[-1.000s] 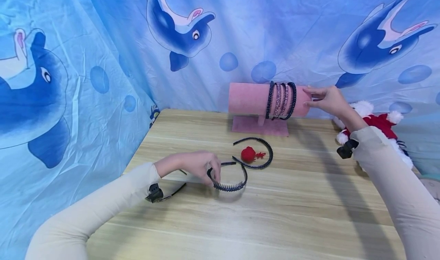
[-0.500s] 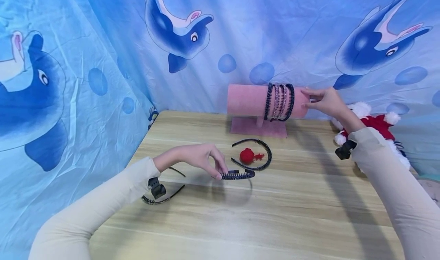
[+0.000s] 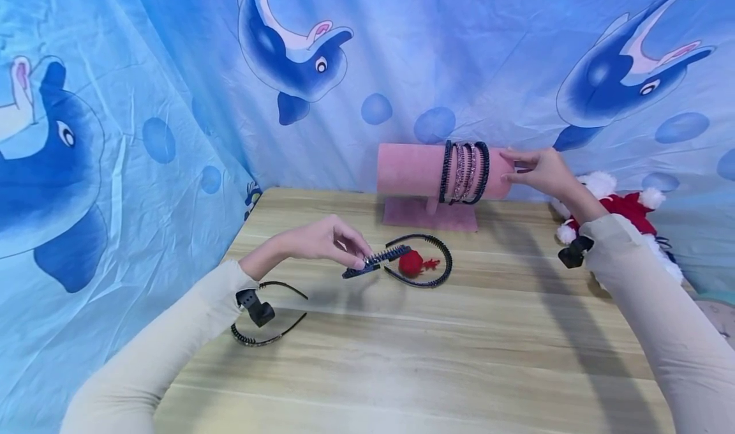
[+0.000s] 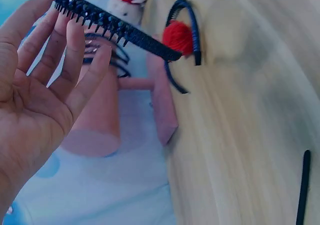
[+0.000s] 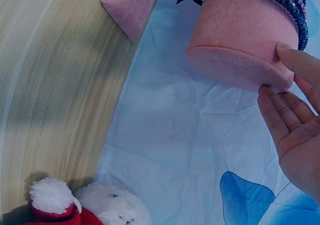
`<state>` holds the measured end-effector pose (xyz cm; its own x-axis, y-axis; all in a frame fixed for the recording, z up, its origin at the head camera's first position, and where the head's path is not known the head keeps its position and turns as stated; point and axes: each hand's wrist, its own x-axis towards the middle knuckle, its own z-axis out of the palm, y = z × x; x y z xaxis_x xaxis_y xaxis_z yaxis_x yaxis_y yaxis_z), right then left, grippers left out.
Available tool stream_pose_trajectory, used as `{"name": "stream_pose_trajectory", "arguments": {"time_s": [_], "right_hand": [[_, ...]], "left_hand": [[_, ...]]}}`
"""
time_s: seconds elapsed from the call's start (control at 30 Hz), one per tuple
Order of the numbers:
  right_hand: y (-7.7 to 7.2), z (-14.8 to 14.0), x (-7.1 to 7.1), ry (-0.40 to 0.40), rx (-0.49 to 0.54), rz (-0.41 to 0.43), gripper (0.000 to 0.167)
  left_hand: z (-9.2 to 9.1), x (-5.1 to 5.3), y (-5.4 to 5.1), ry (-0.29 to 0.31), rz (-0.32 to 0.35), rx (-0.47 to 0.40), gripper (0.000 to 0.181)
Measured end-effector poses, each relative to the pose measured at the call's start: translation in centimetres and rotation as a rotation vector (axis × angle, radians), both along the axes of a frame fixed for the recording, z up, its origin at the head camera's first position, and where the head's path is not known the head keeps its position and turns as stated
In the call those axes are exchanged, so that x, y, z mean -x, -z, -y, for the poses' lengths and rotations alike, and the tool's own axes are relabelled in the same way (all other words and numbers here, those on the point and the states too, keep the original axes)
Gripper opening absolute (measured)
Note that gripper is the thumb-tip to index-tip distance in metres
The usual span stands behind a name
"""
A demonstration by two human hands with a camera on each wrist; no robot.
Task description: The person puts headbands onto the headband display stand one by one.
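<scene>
- Headband (image 3: pixel 392 254), dark and toothed, hangs in the air over the counter (image 3: pixel 459 364); from my head view its right end crosses just in front of a red ball (image 3: pixel 410 265).
- I have the left hand (image 3: pixel 321 240) on it, grip narrow, thumb and finger pinching the band; the left wrist view shows the other fingers spread apart.
- I read the right hand (image 3: pixel 542 169) as gripping the right end of a pink display stand (image 3: pixel 408 169), thumb on its curved side, fingers at the end's rim.
- Four bands circle that stand's roll: a dark one (image 3: pixel 445 172) and another dark one (image 3: pixel 485 172) outermost, with two glittery pink bands (image 3: pixel 460 171) between.
- A second headband (image 3: pixel 448 260) lies on the counter in front of the stand, curving around the red ball and a small red piece (image 3: pixel 430 264) beside it.
- I see a third headband (image 3: pixel 258 343) lying near the left wrist, partly hidden by the wrist camera (image 3: pixel 257 309).
- A white plush toy (image 3: pixel 598 182) in red sits beyond the right forearm.
</scene>
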<state>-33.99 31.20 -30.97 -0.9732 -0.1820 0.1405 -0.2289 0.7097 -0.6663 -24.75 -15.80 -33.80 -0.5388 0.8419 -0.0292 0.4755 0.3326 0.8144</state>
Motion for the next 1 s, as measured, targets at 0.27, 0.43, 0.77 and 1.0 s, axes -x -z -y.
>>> {"name": "stream_pose_trajectory", "arguments": {"time_s": [0.27, 0.43, 0.77, 1.0], "right_hand": [[-0.1, -0.1, 0.0, -0.002, 0.012, 0.0, 0.061], [0.0, -0.1, 0.0, 0.004, -0.005, -0.002, 0.062], [0.1, 0.1, 0.0, -0.006, 0.004, -0.008, 0.06], [0.2, 0.0, -0.1, -0.018, 0.007, -0.029, 0.059]], "left_hand": [[1.3, 1.1, -0.5, -0.227, -0.008, -0.117, 0.026], [1.8, 1.7, -0.5, -0.346, 0.063, -0.226, 0.031], [2.8, 2.8, 0.2, -0.556, 0.132, -0.371, 0.027], [2.2, 4.2, 0.9, -0.69, 0.131, -0.48, 0.021]]}}
